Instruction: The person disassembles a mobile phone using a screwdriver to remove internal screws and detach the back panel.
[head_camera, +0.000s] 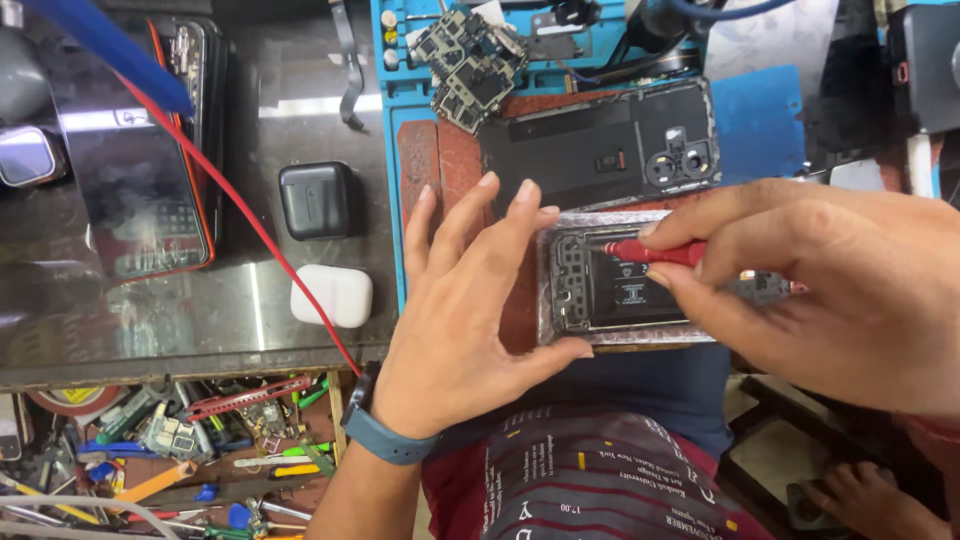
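An opened phone (610, 285) with its back removed lies on a reddish board at the table's near edge, its battery and frame exposed. My left hand (465, 310) rests at the phone's left end with fingers spread, thumb against its lower left corner. My right hand (830, 290) pinches a red-handled screwdriver (655, 251) whose tip points at the phone's upper left inside. Behind it lies a black back cover (590, 150) with camera holes, and further back a bare circuit board (470, 65).
A blue work mat (755, 120) covers the bench. To the left sit a white earbud case (332, 295), a black case (318, 200), a dark phone with an orange edge (140, 190) and a red wire (250, 225). An open drawer of tools (170, 450) is below.
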